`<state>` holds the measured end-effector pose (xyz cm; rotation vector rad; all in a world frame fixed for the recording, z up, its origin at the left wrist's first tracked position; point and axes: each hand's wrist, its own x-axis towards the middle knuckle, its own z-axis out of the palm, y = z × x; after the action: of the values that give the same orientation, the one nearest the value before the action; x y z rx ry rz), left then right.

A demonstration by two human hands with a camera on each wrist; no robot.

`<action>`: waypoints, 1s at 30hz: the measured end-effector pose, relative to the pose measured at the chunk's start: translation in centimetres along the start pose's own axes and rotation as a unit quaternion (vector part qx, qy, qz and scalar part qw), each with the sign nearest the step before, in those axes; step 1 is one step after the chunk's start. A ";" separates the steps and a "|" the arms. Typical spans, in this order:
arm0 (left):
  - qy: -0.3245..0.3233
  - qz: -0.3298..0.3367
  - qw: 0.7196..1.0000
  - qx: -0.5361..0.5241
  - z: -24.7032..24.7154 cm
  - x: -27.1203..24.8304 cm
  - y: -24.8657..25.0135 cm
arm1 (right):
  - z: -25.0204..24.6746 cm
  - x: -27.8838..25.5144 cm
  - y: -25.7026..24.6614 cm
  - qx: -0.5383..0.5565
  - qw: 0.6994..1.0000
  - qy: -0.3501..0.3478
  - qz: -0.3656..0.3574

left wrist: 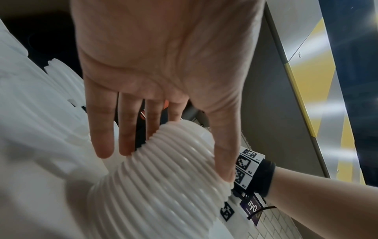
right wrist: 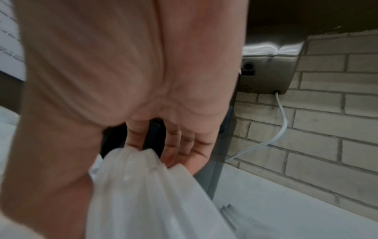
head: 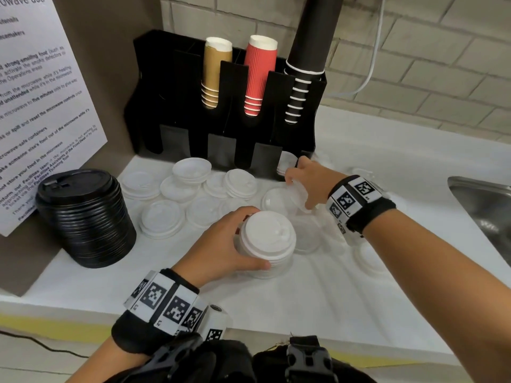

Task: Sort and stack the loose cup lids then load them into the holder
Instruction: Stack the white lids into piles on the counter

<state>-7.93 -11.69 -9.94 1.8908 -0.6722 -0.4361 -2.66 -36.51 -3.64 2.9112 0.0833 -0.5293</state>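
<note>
A person's left hand (head: 221, 244) is wrapping thumb and fingers around a tall stack of white lids (head: 266, 241) near the middle of the counter (head: 331, 313), while the right hand (head: 307, 181) is reaching toward the counter's back edge and pinching a translucent lid (head: 300, 196) just in front of the black holder (head: 229, 106). The sorting step appears to be under way: more loose white lids (head: 177, 194) are lying scattered between the stack and the holder, and a stack of black lids (head: 85, 217) is standing near the counter's left edge. The next move probably calls for carrying the pinched lid over and seating it squarely on a matching stack; whether it matches the white stack is hard to judge. The holder is already carrying brown cups (head: 215, 70), red cups (head: 258, 76) and black cups (head: 307, 67) in its upper slots, and a few lids are showing in its lower right slot. The right-wrist view is blurring badly, so it is unclear whether one lid or several are held. Clear lids near the sink (head: 481, 205) are barely standing out against the white surface.
</note>
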 end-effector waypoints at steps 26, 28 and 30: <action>-0.001 -0.004 1.000 0.005 -0.2 -0.1 -0.1 | 0.8 3.7 -1.1 0.046 0.998 -0.032 -0.008; -0.002 -0.005 1.000 0.009 -0.2 -0.1 -0.1 | 1.3 4.2 -1.1 -0.022 0.998 -0.064 0.011; -0.001 -0.006 1.000 0.013 -0.2 -0.1 -0.1 | 1.8 4.8 -1.2 -0.058 0.996 -0.063 0.018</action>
<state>-7.89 -11.42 -9.96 1.9204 -0.6716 -0.4373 1.11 -35.52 -7.18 2.7537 0.0416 -0.6761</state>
